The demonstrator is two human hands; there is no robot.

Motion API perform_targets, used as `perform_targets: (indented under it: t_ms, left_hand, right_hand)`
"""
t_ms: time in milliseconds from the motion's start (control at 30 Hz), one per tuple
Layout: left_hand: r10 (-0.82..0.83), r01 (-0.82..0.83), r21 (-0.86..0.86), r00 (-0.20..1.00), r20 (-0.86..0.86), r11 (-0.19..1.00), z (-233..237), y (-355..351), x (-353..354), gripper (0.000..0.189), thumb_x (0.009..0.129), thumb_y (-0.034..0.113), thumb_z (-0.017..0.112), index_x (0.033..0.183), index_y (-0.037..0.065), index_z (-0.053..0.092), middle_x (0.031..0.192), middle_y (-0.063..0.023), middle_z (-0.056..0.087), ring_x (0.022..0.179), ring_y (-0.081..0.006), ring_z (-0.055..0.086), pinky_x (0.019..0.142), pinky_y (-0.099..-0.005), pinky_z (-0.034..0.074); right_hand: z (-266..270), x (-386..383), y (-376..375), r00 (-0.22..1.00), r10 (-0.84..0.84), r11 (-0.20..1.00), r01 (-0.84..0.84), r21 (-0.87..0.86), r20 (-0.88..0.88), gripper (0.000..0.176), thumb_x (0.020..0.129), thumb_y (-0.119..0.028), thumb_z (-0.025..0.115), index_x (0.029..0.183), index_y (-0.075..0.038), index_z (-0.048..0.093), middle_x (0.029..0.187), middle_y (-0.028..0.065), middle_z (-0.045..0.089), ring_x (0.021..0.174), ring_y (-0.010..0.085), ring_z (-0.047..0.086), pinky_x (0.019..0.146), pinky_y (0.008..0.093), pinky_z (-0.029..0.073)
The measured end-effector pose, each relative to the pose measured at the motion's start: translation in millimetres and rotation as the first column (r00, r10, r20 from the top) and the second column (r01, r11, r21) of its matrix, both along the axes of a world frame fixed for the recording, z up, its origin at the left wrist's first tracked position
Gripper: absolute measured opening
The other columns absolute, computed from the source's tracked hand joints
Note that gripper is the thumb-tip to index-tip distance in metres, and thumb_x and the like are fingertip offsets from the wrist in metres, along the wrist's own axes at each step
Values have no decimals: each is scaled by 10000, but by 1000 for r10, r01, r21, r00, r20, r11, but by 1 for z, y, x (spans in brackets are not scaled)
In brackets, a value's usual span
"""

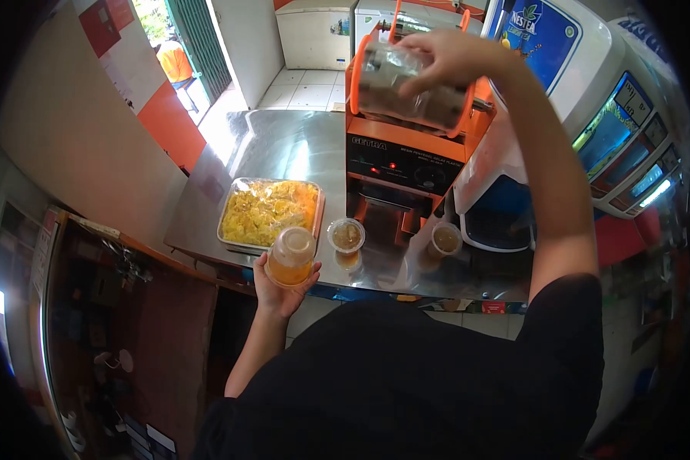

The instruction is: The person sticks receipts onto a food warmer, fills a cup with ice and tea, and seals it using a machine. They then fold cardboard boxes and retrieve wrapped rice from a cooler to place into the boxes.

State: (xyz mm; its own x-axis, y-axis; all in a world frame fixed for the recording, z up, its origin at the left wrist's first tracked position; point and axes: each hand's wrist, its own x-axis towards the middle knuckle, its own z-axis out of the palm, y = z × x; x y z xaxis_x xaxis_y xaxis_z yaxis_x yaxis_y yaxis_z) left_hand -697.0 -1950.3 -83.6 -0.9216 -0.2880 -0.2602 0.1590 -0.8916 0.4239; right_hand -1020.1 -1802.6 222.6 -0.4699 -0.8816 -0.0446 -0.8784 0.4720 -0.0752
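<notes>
My left hand [286, 286] grips a clear plastic cup [293, 244] of orange-brown drink, tilted upside down with its wide end low. My right hand [445, 60] is up at the roll of sealing film [414, 92] on the orange cup sealing machine [479, 126], fingers curved over the roll and thumb against its near side. Between the left hand and the machine, a plastic cup of drink [346, 236] stands on the steel table [284, 142]. Another cup of drink [444, 241] stands farther right, in front of the machine.
A film-covered tray of yellow shredded food [271, 211] lies beside my left hand. At the right stands a white drink dispenser [590, 46]. A chest freezer [314, 34] is at the back, near a doorway where a person in orange [175, 63] shows.
</notes>
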Motion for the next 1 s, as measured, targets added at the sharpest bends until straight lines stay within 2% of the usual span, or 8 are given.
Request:
perform_targets:
  t_ms: [167,300,433,533,667,767,867,1000]
  left_hand:
    - [5,-5,31,1000,9,999,-9,0,14,682,863,547,317,1324,55,415,1210,-207,509,1010,-387,584,798,-445,541]
    - [48,-43,-54,995,89,998,-12,6,20,681,863,548,336,1352,78,398,1210,-179,534,1022,-338,583,820,-418,527]
    - [135,-52,-377,971,198,925,-31,12,9,591,866,435,473,1368,127,417,1302,-118,487,1139,-265,521,911,-425,455]
    - [96,159,-981,981,170,110,-29,27,-29,561,717,266,699,1246,139,561,1278,-153,482,1146,-315,500,942,-416,436]
    - [-60,40,-838,995,86,-544,-45,69,-85,553,623,261,737,1161,185,634,1236,-187,487,1150,-372,454,960,-438,412]
    - [-109,80,-818,979,172,-570,-65,88,-113,529,609,228,723,1133,201,655,1248,-174,479,1163,-368,445,973,-451,396]
    - [-93,92,-767,977,194,-635,-86,96,-125,549,637,292,693,1174,200,622,1299,-177,446,1199,-373,415,983,-487,371]
    - [-59,93,-754,983,172,-650,-83,97,-123,639,657,326,682,1263,188,532,1345,-192,404,1245,-405,373,1001,-517,347]
  right_hand:
    - [35,-14,10,909,-355,888,257,-380,-216,795,798,-326,647,1434,-37,268,1281,265,497,1204,358,482,1000,371,396]
    - [0,27,22,1000,-7,853,21,-522,28,838,674,-601,704,1329,-126,485,1226,116,572,1123,258,548,957,324,396]
    - [-47,27,19,771,10,914,-266,-308,-636,938,549,-480,811,1369,-224,437,1173,140,586,1050,288,585,917,404,457]
    - [-16,21,13,1000,-10,986,9,-169,-3,843,596,-366,832,1333,-170,471,1151,138,603,1010,276,600,845,377,473]
    - [-16,80,25,912,-45,901,-139,-410,-407,652,762,-405,660,1259,-10,515,1118,252,603,1009,348,604,878,371,474]
    - [-35,54,53,695,124,499,-660,-561,-708,492,730,-197,726,1170,-56,555,1037,141,618,872,216,629,752,302,494]
    - [-115,87,115,944,153,284,-326,-902,-293,179,773,-82,659,739,13,511,639,80,492,601,244,498,569,322,435]
    - [-268,47,154,951,-256,755,307,-579,171,356,709,-279,757,891,-26,586,949,173,545,948,346,519,848,399,420]
